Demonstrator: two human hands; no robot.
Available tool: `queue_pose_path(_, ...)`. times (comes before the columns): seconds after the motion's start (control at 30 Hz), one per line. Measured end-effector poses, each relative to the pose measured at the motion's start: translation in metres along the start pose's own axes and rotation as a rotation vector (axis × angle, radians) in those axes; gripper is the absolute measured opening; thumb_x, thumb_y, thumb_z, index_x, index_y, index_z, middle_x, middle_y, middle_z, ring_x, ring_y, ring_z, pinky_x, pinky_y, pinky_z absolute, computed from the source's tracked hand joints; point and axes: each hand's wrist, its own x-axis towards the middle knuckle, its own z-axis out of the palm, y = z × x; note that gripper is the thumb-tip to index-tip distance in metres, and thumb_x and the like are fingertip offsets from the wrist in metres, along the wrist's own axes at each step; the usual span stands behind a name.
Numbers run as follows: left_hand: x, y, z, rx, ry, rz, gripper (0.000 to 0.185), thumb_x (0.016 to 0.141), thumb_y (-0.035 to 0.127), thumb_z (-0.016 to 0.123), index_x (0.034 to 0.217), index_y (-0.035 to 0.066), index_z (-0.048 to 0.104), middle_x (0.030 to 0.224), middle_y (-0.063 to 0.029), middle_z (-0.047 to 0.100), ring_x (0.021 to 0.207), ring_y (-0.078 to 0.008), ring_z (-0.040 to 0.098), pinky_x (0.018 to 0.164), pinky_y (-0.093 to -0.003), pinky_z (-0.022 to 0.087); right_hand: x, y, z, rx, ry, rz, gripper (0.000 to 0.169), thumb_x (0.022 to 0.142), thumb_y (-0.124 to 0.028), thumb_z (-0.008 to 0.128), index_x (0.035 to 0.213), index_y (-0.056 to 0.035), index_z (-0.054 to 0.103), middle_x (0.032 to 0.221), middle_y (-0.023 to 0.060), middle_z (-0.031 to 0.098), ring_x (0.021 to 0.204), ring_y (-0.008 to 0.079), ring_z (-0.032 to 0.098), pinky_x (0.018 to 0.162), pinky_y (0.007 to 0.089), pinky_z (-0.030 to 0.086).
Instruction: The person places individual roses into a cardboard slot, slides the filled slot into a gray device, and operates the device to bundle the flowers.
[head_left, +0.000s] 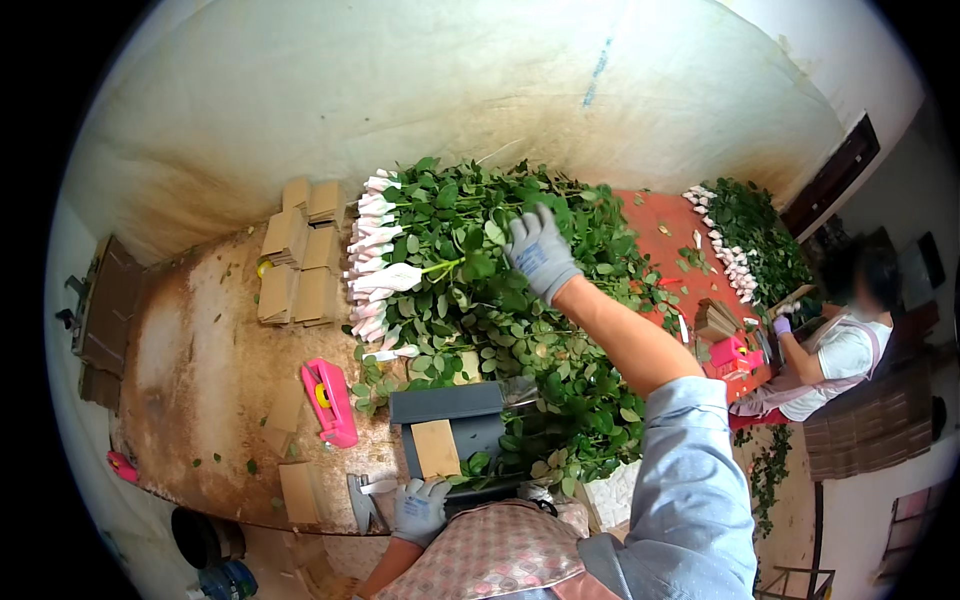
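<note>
My right hand, in a grey work glove, reaches over a large heap of leafy rose stems. It appears closed on the stem of a rose with a white-sleeved bud, which stands out above the row of sleeved buds; leaves partly hide the grip. My left hand, also gloved, is at the near left corner of a dark grey tray. A small white strip lies beside its fingers; whether they hold it is unclear. A cardboard piece lies in the tray.
Stacks of cardboard pieces stand at the back left. A pink tape dispenser and a grey metal tool are left of the tray. At right, a co-worker works at a red tabletop with more roses.
</note>
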Motion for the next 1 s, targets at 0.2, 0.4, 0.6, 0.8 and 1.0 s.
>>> queue_pose_path(0.2, -0.004, 0.006, -0.011, -0.002, -0.023, -0.101, 0.026, 0.076, 0.014, 0.065, 0.101, 0.017, 0.071, 0.103, -0.0007, 0.072, 0.088, -0.0241, 0.061, 0.077, -0.0425, 0.043, -0.032, -0.024, -0.114, 0.002, -0.177, -0.009, 0.035, 0.101, -0.034, 0.052, 0.105, -0.0022, 0.067, 0.099, 0.0133, 0.059, 0.103, 0.0318, 0.055, 0.105, 0.0473, 0.037)
queue_pose_path(0.4, 0.005, 0.003, -0.004, 0.049, 0.043, 0.016, 0.035, 0.081, 0.016, 0.057, 0.114, 0.018, 0.068, 0.109, -0.0004, 0.069, 0.093, -0.0219, 0.057, 0.082, -0.0419, 0.04, -0.146, -0.104, -0.139, 0.063, -0.732, -0.338, 0.025, 0.092, -0.024, 0.058, 0.108, -0.0104, 0.073, 0.107, 0.0124, 0.064, 0.098, 0.0298, 0.061, 0.087, 0.0455, 0.043)
queue_pose_path(0.6, -0.002, 0.003, -0.007, 0.01, -0.108, -0.074, 0.035, 0.082, 0.016, 0.057, 0.115, 0.016, 0.068, 0.117, 0.0001, 0.069, 0.097, -0.0211, 0.056, 0.084, -0.0404, 0.04, -0.212, -0.182, -0.032, 0.404, -1.103, -0.388, 0.032, 0.089, -0.02, 0.06, 0.118, -0.0105, 0.071, 0.116, 0.0115, 0.068, 0.104, 0.03, 0.068, 0.081, 0.0454, 0.049)
queue_pose_path(0.8, -0.004, 0.002, -0.002, 0.026, -0.082, -0.076, 0.035, 0.083, 0.016, 0.056, 0.115, 0.015, 0.068, 0.118, -0.0015, 0.069, 0.096, -0.0214, 0.056, 0.084, -0.0395, 0.04, -0.221, -0.156, -0.054, 0.394, -0.975, -0.232, 0.053, 0.091, -0.03, 0.063, 0.141, -0.0144, 0.054, 0.115, 0.0148, 0.064, 0.103, 0.0341, 0.066, 0.085, 0.0453, 0.049)
queue_pose_path(1.0, -0.003, 0.002, -0.003, 0.017, -0.068, -0.056, 0.034, 0.084, 0.018, 0.056, 0.115, 0.013, 0.068, 0.119, -0.003, 0.068, 0.096, -0.0221, 0.056, 0.082, -0.0398, 0.041, -0.183, -0.187, -0.108, 0.855, -0.577, -0.115, 0.035, 0.094, -0.023, 0.059, 0.127, -0.0128, 0.056, 0.106, 0.0159, 0.065, 0.088, 0.0338, 0.069, 0.075, 0.0469, 0.053)
